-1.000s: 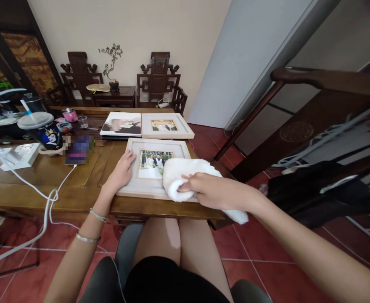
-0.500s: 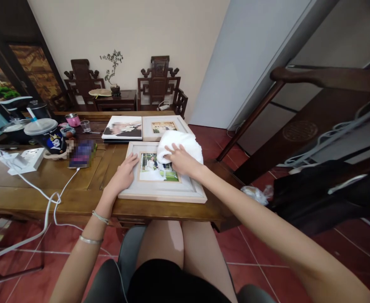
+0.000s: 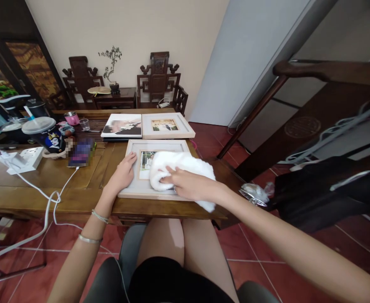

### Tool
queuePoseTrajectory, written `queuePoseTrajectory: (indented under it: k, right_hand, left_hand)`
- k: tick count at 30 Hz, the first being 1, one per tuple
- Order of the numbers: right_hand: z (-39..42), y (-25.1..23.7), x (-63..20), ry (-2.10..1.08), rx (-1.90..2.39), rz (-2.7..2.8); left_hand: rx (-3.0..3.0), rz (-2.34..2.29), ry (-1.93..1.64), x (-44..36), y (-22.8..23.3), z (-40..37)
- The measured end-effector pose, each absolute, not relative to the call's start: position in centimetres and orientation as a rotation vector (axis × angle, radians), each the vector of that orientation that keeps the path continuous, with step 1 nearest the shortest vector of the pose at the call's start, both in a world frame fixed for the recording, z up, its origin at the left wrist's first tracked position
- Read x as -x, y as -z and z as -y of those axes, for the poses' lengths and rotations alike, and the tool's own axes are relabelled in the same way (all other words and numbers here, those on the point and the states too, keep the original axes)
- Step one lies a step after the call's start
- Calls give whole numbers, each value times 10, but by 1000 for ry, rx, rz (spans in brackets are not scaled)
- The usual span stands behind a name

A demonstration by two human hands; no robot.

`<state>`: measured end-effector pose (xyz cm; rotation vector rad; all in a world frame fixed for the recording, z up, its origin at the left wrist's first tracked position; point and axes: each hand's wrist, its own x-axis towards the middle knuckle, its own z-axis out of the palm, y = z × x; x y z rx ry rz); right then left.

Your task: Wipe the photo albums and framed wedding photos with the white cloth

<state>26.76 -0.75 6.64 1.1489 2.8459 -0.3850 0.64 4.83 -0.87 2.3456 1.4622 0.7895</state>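
Note:
A pale picture frame (image 3: 131, 190) with a photo inside lies flat at the front edge of the wooden table. My right hand (image 3: 188, 183) presses a white fluffy towel (image 3: 194, 162) onto its right half, hiding most of the photo; one corner of the towel hangs past the frame's near right corner. My left hand (image 3: 124, 171) lies on the frame's left edge, its fingers stretched out and holding nothing. Just behind are a second framed photo (image 3: 185, 131) and a white photo album (image 3: 122, 120) with a blurred picture on its cover.
To the left on the table (image 3: 55, 189) stand a lidded cup (image 3: 48, 136), a phone (image 3: 81, 152) on a white cable, a power strip (image 3: 27, 160), a pink mug (image 3: 72, 118) and a clear glass (image 3: 84, 124). A dark wooden chair (image 3: 298, 122) with hanging clothes stands close on the right.
My right hand has brought the towel down the frame toward me, from its upper right part to the lower right, uncovering the framed photo behind. The left hand stays on the left edge.

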Motion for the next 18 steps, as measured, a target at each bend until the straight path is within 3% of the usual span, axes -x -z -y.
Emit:
queuePoseTrajectory:
  k: [4,8,13,18]
  right_hand:
    - [-41,-47,-251,-13,-1316,-2848]
    - [-79,-42,-242,-161,-1473,-2803]
    - [-62,-51,-237,-44,-1363,-2762]
    - [-5,-89,-244,374,-1043,-2737]
  left_hand:
    - [-2380,-1417,-787,-3,9,-49]
    - [-2392,-1421,-773,-2,8,-50]
    - [-2390,-1423,-796,-4,7,-49]
    - [-2374,-1458,-821,-6,10,-49]
